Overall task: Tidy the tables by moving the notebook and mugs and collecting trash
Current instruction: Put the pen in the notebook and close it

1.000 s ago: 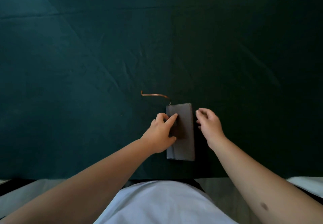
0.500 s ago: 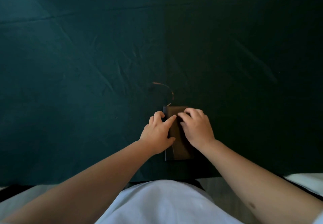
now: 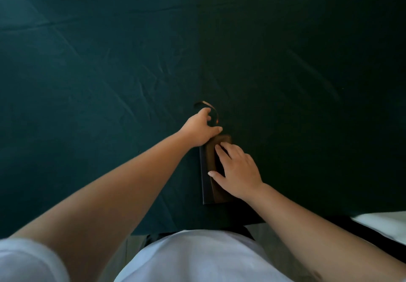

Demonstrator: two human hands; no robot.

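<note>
A dark notebook point(image 3: 209, 157) with a brown cover lies closed on the dark green tablecloth point(image 3: 109, 83), close to the near edge. My right hand point(image 3: 238, 170) rests flat on its cover, fingers spread and pointing away from me. Its thin brown ribbon bookmark point(image 3: 214, 110) loops up from the notebook's far end. My left hand point(image 3: 201, 127) is at that far end, fingers curled round the ribbon loop and thumb stretched along the notebook's top edge. No mugs or trash are in view.
The green cloth is creased and fills almost the whole view. Its near edge point(image 3: 197, 231) runs just in front of my white shirt. A white surface point(image 3: 382, 224) shows at the lower right, beyond the table's corner.
My left hand has moved off the cover to the ribbon at the far end. The right hand now lies flat over the cover. The ribbon has curled into a tighter loop.
</note>
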